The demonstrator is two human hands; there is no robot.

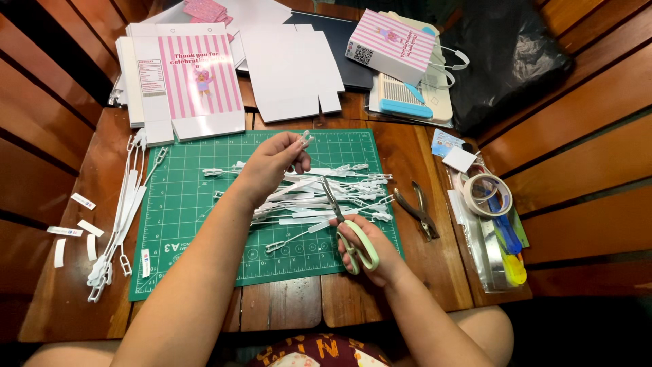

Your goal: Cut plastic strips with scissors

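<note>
My left hand (272, 165) is raised over the green cutting mat (183, 204) and pinches the end of a white plastic strip handle (303, 141) between its fingertips. My right hand (370, 251) grips green-handled scissors (350, 231), whose blades point up toward the strip and lie over a loose pile of white plastic strips (326, 194) in the middle of the mat.
More white strips (122, 217) lie left of the mat, beside small paper scraps (75, 231). Flat pink-striped box blanks (190, 75) and white card sit at the back. A folded pink box (390, 44), pliers (418, 211), a tape roll (489, 195) and a black bag (509, 54) are to the right.
</note>
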